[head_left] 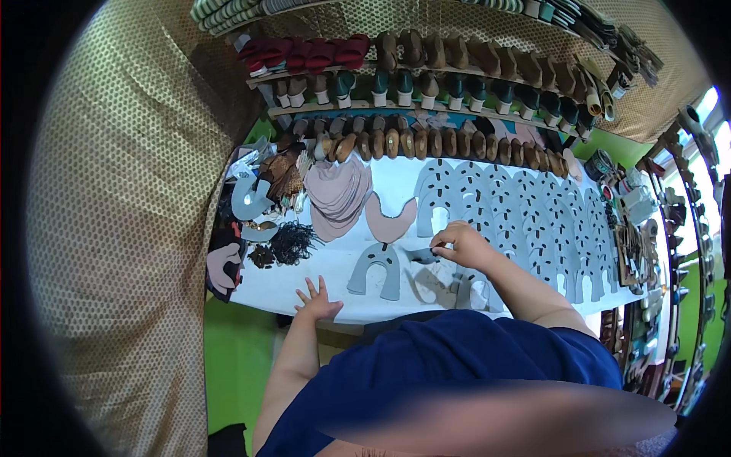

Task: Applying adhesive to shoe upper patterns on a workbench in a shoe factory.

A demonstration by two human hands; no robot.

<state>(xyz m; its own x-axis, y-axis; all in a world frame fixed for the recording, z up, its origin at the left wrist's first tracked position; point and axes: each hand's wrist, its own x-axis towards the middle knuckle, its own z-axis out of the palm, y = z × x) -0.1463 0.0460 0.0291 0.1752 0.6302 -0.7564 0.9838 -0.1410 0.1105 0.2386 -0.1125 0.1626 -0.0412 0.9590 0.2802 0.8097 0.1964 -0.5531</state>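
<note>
My left hand (pixel 315 302) lies at the near edge of the white table (pixel 266 286), fingers spread and holding nothing. Between the thumb and fingers of my right hand (pixel 466 245) is pinched a curved grey cut piece (pixel 419 255), tilted above the table; its full shape cannot be made out. To its left rests a horseshoe-shaped grey shoe upper (pixel 375 264) with small dark tabs. Just beyond that upper is a pale pink U-shaped piece (pixel 391 223). Many similar grey uppers (pixel 502 206) with dark tabs lie in overlapping rows along the right.
A fanned stack of pink pieces (pixel 335 199) sits back left, near a tangle of black cords (pixel 294 243). Brown shoe lasts (pixel 407 143) line the table's far side. Shelves beyond hold more lasts and red slippers (pixel 335 54). A patterned curtain (pixel 129 228) hangs left.
</note>
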